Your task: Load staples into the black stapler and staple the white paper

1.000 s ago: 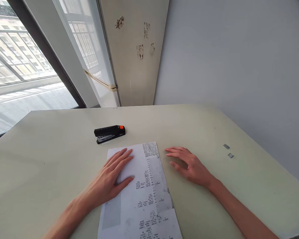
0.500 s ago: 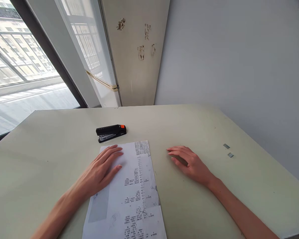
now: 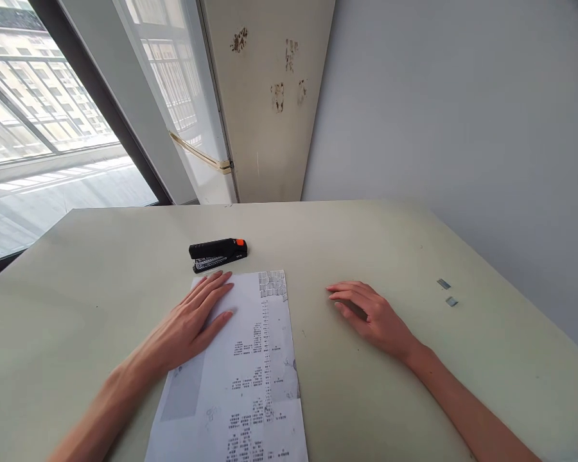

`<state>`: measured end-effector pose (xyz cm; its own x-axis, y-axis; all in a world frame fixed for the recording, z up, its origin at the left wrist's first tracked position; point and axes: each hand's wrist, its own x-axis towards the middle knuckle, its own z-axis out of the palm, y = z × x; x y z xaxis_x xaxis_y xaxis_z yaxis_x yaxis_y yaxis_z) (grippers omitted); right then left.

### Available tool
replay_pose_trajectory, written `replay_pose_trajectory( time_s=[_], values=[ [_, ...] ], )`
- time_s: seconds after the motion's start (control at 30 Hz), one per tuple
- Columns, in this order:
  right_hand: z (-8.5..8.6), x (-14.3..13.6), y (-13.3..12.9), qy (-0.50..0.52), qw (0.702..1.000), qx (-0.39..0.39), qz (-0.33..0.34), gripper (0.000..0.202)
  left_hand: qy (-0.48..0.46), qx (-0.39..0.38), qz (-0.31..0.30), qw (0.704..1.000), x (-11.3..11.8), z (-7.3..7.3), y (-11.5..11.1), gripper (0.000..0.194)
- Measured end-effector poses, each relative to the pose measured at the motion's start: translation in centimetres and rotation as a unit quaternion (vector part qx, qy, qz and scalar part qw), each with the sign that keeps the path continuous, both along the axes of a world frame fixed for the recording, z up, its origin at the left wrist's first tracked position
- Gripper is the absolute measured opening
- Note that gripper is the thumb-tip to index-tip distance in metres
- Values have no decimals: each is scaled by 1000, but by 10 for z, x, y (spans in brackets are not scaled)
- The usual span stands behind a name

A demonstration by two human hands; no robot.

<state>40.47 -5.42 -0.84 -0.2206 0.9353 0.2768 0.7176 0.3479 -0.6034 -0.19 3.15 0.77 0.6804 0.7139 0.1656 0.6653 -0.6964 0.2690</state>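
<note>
Printed paper lies flat on the table in front of me, its lower end cut off by the view's bottom edge. My left hand rests on its upper left part, fingers stretched out and slightly spread. Just beyond the paper's far edge stands a black stapler with an orange patch at its right end; neither hand touches it. To the right of the paper, my right hand rests on the tabletop with loosely curved fingers, thumb apart from them, holding nothing.
Two small strips of staples lie on the right side of the pale table. A grey wall borders the table on the right. Behind it are a stained panel and, at left, a window.
The paper has turned slightly and its lower end has shifted left, with my left hand still on it. My right hand stays in place on the table. The camera view has shifted a little.
</note>
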Motion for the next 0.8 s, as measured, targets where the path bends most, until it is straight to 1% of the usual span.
replay_pose_trajectory(
  time_s=[0.13,0.27,0.43,0.63,0.8],
  values=[
    [-1,1,0,5,1000,-10,1,22,-8,15,35,999,2,-1,-1,53],
    [-2,1,-1,10,1000,-17,1,22,4,33,67,997,3,-2,-2,51],
    [-2,1,0,9,1000,-18,-3,23,20,34,71,997,-1,0,0,51],
    [2,0,0,10,1000,-18,-1,23,16,25,79,996,-3,1,2,52],
    [-2,2,-1,6,1000,-19,1,24,5,20,91,996,-5,1,2,53]
  ],
)
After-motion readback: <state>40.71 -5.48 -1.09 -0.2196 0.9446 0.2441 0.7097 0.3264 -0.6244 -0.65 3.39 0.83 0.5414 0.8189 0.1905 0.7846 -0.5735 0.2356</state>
